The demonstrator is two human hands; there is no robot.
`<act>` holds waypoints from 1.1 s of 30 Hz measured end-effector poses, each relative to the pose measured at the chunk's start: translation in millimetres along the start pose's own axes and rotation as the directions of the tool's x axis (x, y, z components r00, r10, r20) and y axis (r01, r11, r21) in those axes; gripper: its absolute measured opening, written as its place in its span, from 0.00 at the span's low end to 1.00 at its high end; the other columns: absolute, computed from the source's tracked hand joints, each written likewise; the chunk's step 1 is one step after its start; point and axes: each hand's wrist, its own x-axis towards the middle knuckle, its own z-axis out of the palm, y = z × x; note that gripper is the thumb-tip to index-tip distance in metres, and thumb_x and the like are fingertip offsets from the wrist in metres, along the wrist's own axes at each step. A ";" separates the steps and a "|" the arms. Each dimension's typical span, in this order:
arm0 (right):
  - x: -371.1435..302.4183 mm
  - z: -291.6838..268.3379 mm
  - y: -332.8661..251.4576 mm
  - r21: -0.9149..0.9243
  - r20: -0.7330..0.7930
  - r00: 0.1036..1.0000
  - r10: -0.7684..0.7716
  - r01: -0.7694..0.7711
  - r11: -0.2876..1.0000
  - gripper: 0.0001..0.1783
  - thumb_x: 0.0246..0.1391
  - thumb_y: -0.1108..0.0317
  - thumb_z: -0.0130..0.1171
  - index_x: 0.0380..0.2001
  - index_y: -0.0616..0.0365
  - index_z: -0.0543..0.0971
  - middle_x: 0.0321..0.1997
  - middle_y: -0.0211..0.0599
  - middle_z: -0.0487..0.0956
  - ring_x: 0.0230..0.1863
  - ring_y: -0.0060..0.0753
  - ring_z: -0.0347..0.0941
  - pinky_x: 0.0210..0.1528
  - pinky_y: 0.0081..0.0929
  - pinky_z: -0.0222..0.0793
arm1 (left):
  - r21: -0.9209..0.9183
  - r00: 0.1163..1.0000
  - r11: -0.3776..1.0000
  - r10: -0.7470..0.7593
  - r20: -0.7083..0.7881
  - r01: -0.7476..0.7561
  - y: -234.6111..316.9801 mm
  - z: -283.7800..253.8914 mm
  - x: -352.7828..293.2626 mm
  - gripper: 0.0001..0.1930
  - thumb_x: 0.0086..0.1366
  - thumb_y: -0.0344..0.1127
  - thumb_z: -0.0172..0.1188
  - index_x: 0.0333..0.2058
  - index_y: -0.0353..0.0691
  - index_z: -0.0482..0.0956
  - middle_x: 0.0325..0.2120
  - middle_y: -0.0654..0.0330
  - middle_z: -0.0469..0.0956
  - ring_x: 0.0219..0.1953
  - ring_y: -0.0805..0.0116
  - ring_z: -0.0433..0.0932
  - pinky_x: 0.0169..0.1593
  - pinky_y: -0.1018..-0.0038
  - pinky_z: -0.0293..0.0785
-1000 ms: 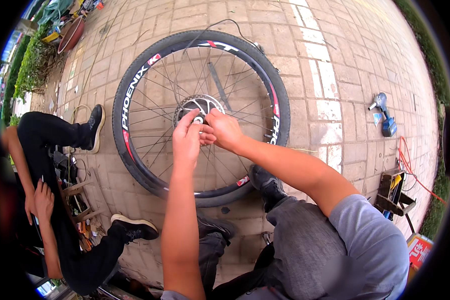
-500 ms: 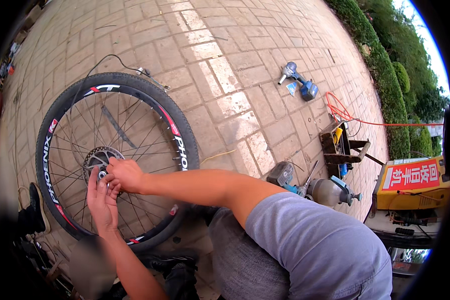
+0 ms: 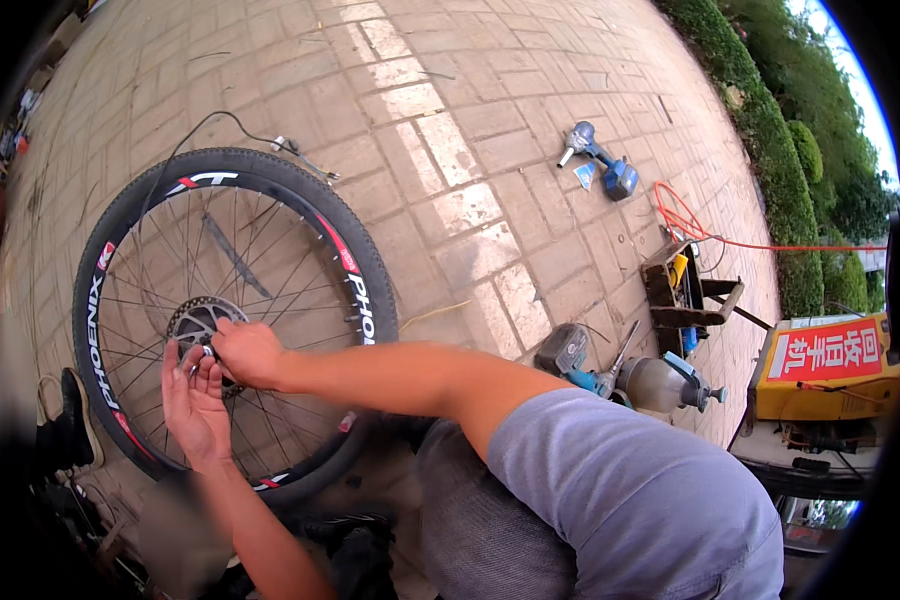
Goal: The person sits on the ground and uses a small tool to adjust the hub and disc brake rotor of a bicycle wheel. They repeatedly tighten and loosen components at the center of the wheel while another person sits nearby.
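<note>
Your right hand (image 3: 245,352) is curled, its fingers bent in toward the thumb and closed over the hub (image 3: 202,322) at the middle of the bicycle wheel (image 3: 232,318). Whether those fingertips pinch a small part there or only press on the hub cannot be told; they cover the spot.

Your left hand (image 3: 196,405) sits just below, palm turned toward you, its fingers loosely spread and raised so that the tips reach the same hub from underneath. It is more open than the right, and the fingertips look to touch the metal disc (image 3: 192,320) around the hub; a firm grip does not show.

The wheel stands on edge on the brick paving (image 3: 450,130), and its hub lies right at your fingertips, with the spokes fanning out from between both hands. The black tyre rings your fingers on every side: its top arc is well beyond them, its lower arc passes just under your left wrist.

A thin cable (image 3: 240,125) lies on the bricks past the tyre's far edge. Well off to the right of your fingers lie a blue power tool (image 3: 602,165), an orange cord (image 3: 695,228), a small open toolbox (image 3: 682,290) and a grey canister (image 3: 665,382) beside your right upper arm.
</note>
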 end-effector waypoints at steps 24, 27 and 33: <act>-213.9 -177.5 189.1 -0.539 0.007 0.777 0.629 -0.527 0.657 0.09 0.47 0.65 0.56 0.29 0.59 0.75 0.36 0.46 0.75 0.34 0.53 0.75 0.36 0.46 0.71 | 0.221 0.957 0.940 0.281 -0.075 -0.259 17.2 -35.8 -38.8 0.17 0.65 0.22 0.47 0.53 0.32 0.67 0.38 0.49 0.76 0.34 0.66 0.77 0.41 0.71 0.76; -262.5 -198.6 203.9 -0.575 -0.017 0.674 0.738 -0.611 0.545 0.10 0.48 0.64 0.55 0.30 0.59 0.75 0.38 0.46 0.75 0.36 0.53 0.74 0.39 0.46 0.71 | 0.243 0.958 0.936 0.278 -0.073 -0.253 14.5 -34.2 -30.7 0.17 0.66 0.22 0.46 0.54 0.31 0.66 0.37 0.48 0.76 0.34 0.66 0.77 0.41 0.71 0.75; -278.2 -203.0 201.3 -0.545 -0.045 0.612 0.789 -0.677 0.494 0.12 0.49 0.62 0.55 0.31 0.60 0.76 0.39 0.47 0.75 0.37 0.53 0.74 0.41 0.45 0.70 | 0.277 0.970 0.935 0.241 -0.040 -0.221 9.9 -34.5 -22.4 0.17 0.65 0.22 0.48 0.54 0.30 0.66 0.38 0.49 0.76 0.34 0.65 0.78 0.42 0.71 0.76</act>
